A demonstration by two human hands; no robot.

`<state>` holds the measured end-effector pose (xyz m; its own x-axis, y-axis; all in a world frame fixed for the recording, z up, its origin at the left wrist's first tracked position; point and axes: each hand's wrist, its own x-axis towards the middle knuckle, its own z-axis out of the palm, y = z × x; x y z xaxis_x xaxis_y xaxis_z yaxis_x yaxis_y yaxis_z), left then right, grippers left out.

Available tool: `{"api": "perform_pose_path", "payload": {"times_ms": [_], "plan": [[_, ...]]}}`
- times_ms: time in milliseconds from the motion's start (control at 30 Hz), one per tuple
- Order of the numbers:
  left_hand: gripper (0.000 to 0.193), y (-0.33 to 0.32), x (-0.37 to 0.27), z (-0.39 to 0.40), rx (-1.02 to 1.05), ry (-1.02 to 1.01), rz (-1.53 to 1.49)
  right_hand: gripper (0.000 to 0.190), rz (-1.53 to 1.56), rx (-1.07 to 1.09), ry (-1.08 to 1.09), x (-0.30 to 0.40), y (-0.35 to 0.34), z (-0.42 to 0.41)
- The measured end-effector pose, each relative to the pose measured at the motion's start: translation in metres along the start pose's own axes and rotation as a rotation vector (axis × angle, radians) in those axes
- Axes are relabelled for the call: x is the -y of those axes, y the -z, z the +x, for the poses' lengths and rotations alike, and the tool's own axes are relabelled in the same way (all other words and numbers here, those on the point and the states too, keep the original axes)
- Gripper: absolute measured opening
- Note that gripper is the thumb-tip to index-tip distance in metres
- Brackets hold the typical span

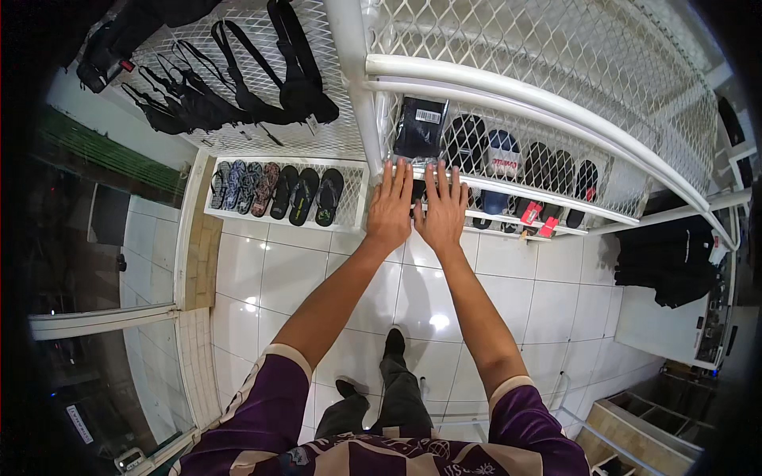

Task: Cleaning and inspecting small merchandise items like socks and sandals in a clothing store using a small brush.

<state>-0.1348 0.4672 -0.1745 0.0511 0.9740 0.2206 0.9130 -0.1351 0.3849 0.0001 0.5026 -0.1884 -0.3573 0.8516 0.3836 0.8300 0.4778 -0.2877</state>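
Observation:
Both arms reach forward, palms down, and neither hand holds anything. My left hand (389, 211) is flat with its fingers fairly straight, near the left end of a white wire-mesh shelf (607, 172). Beside it, a small gap away, my right hand (442, 208) has its fingers slightly spread. The fingertips of both overlap the near edge of a black item in clear plastic packaging (420, 128), which bears a barcode label. Whether they touch the package or the shelf rail, I cannot tell. Right of the package sit a black cap (467, 143) and a blue-and-white cap (503, 154).
Several flip-flops (305, 196) stand in a row on a low white rack at left. Black bags (250, 107) hang on the mesh panel above. Black shirts (670, 259) hang at right. Below are the white tiled floor (440, 297) and a glass door (119, 381).

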Motion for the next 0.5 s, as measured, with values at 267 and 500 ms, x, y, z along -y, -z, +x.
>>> {"api": "perform_pose_path", "payload": {"times_ms": [267, 500], "plan": [[0.096, 0.006, -0.015, -0.016, 0.1, 0.058, 0.021, 0.086, 0.206, -0.058, -0.039, -0.007, 0.004, -0.014], [0.095, 0.015, -0.021, -0.023, 0.133, 0.059, 0.045, 0.089, 0.277, -0.02, -0.077, -0.004, 0.015, -0.012]]}}
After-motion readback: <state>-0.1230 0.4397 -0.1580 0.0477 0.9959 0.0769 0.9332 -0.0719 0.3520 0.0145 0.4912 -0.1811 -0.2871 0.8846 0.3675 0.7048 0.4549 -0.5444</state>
